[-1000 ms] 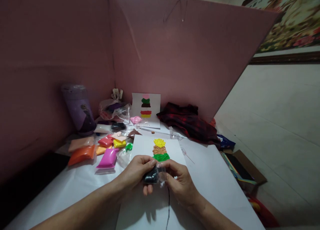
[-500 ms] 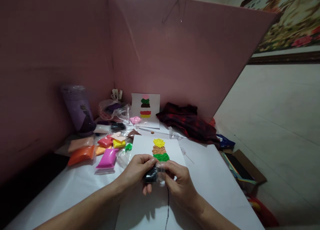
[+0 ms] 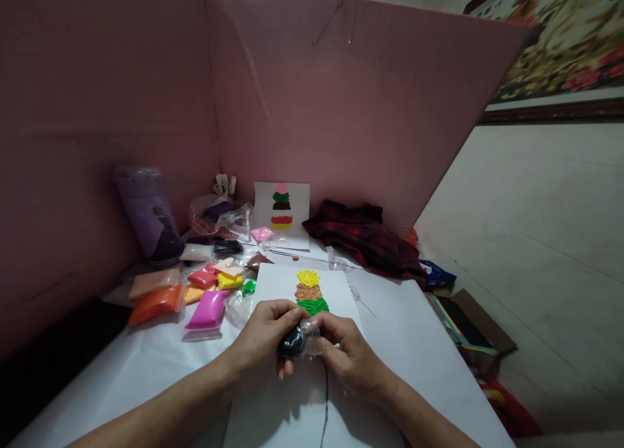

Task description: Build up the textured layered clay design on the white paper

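Observation:
A clear packet of black clay is held between both hands above a white sheet. My left hand is closed on its left side, thumb on top. The fingers of my right hand pinch the crumpled clear plastic end. Just beyond the hands, yellow, brown and green textured layers lie on the sheet. From beneath my right hand a thin dark strand runs down the sheet.
Packets of coloured clay, including magenta and orange, lie at the left near a purple tumbler. A card with coloured bands leans at the back beside dark red plaid cloth. Coloured papers lie off the table's right edge.
The black packet has tilted slightly and its clear end is more bunched between my hands. The whole view has shifted a little. Both hands keep their hold.

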`<state>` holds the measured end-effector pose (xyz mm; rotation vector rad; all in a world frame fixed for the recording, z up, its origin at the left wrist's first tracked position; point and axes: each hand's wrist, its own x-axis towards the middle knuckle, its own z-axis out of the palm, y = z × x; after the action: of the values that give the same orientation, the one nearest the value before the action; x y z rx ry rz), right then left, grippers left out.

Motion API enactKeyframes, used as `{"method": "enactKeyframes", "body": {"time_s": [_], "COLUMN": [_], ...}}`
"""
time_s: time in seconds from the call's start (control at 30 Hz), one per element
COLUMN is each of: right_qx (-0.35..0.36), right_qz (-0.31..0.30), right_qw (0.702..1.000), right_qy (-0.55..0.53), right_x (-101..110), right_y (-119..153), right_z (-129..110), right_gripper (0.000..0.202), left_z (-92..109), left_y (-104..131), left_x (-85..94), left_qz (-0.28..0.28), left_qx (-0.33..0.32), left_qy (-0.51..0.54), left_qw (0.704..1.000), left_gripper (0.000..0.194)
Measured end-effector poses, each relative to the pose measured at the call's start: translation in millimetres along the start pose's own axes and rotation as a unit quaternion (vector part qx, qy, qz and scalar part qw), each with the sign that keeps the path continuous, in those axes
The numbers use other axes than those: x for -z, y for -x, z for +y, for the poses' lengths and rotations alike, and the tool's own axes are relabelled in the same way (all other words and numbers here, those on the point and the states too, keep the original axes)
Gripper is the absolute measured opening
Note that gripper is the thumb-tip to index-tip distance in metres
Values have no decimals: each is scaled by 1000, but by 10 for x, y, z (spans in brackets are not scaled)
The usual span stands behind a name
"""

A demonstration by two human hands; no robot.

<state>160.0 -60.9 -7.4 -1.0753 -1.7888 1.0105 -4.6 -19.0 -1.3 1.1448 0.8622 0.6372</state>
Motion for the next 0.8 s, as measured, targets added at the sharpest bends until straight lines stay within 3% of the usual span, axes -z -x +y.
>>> {"method": "enactKeyframes", "body": {"time_s": [0.2, 0.3, 0.47, 0.63, 0.8], "right_qx": [-17, -22, 18, 43, 2], "right_qz": [30, 60, 64, 56, 62], "right_qw": [991, 988, 998, 992, 995], "right_qy": [-128, -139, -19, 103, 83], "right_x": [-9, -22, -9, -19, -61], "right_y": [2, 2, 4, 16, 18], "right_z": [101, 101, 11, -6, 5], "right_gripper": [3, 4, 26, 20, 14], "left_z": [12, 33, 48, 48, 42], "left_y": [-6, 3, 17, 31, 42], "left_x": [50, 45, 19, 5, -17], "left_qz": [13, 27, 43, 58, 51], "left_qx": [-24, -29, -34, -40, -42], "left_qy": [-7, -22, -38, -46, -52], "left_qw": [1000, 999, 998, 996, 996], "left_gripper": [45, 45, 44, 42, 41]}}
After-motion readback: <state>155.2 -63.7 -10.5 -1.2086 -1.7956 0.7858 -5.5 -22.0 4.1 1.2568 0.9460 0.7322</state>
